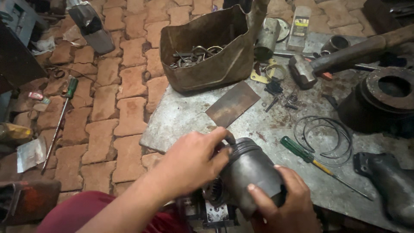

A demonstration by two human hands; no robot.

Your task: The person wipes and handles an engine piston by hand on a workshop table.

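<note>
A floor of interlocking brick pavers runs under a stained grey metal sheet (181, 116) that serves as the work surface, and the piston (250, 170) sits low in the picture, at about 6 o'clock, held above the near edge of that sheet. It is a dull grey metal cylinder with ring grooves round its upper end; by its look it is solid and fairly heavy, quite rigid, and its smooth skirt seems oily enough to slip in a loose grasp. The left hand (192, 162) curls over the grooved crown at the piston's 10 o'clock side, fingers closed against the rim, while the right hand (282, 203) cups the skirt from the 5 o'clock side, thumb pressed on the wall. The broad skirt looks the safest place to hold, since the groove edges are thin and could mark or nick. At 2 o'clock from the piston lie loose piston rings (323, 133) and a green-handled screwdriver (319, 164); a hammer (336, 58) and a worn bag of parts (207, 47) sit toward 12 o'clock.
</note>
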